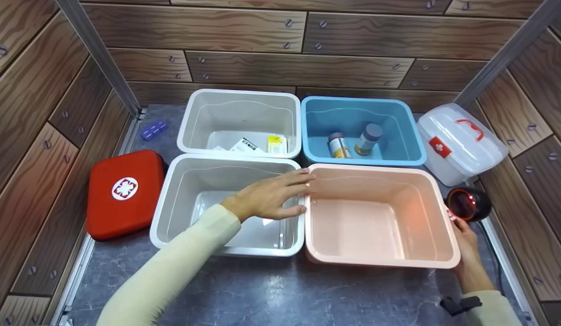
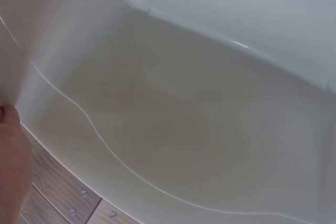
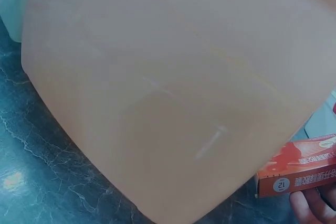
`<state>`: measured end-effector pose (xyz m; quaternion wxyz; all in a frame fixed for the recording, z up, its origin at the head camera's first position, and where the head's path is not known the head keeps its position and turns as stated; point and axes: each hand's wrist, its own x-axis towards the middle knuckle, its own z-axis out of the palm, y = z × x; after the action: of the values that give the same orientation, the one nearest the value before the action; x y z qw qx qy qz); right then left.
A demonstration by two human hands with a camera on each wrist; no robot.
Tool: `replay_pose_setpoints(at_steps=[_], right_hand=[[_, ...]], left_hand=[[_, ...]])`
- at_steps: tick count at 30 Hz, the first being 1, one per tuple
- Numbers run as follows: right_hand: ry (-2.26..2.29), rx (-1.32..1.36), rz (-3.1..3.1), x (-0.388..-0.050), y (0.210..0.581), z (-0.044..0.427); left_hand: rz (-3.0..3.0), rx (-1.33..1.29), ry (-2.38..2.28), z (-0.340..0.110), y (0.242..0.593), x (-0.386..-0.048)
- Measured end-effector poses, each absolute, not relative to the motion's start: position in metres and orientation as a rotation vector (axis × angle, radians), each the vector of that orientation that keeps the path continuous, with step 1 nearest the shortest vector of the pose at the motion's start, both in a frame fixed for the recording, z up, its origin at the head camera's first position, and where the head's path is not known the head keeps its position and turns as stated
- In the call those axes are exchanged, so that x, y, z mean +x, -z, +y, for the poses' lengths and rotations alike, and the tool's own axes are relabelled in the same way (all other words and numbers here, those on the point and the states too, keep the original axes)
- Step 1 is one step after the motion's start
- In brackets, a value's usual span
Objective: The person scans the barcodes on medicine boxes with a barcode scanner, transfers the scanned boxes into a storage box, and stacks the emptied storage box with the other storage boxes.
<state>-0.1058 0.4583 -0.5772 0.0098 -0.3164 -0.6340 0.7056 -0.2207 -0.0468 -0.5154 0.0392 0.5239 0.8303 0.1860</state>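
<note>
My left hand (image 1: 272, 194) reaches over the front grey bin (image 1: 160, 203). Its fingers are extended and lie at the rim shared with the pink bin (image 1: 384, 262). Outside the pink bin's right wall, my right hand (image 1: 468, 249) holds a small red-orange medicine box (image 3: 296, 166) printed with white characters. In the head view the bin's rim hides most of this box. Just beyond that hand is a black scanner (image 1: 482, 203), glowing red inside. The left wrist view looks down into a pale bin, with part of my left hand (image 2: 13, 166) at its edge.
The rear grey bin (image 1: 185, 122) contains several small boxes. Two bottles stand in the blue bin (image 1: 418, 140). A clear first-aid box (image 1: 470, 140) is at right; a red first-aid case (image 1: 122, 199) and a purple pill organizer (image 1: 154, 130) are at left. Wood-patterned walls surround the table.
</note>
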Motion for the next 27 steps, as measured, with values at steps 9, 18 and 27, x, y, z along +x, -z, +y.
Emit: replay_pose_setpoints(at_steps=[9, 18, 27], right_hand=[[-2.065, -1.039, -2.025, -0.1088, 0.5778, 0.4585], [-1.999, -1.081, -2.068, -0.1113, 0.5785, 0.4606], [-2.077, -1.006, -2.001, -0.1087, 0.5787, 0.4577]], left_hand=[[2.538, 1.601, -0.585, -0.0466, 0.5158, -0.2210], [2.540, 1.586, -0.571, -0.0462, 0.5137, -0.2205], [2.577, 1.610, -0.450, -0.0464, 0.5113, -0.2218]])
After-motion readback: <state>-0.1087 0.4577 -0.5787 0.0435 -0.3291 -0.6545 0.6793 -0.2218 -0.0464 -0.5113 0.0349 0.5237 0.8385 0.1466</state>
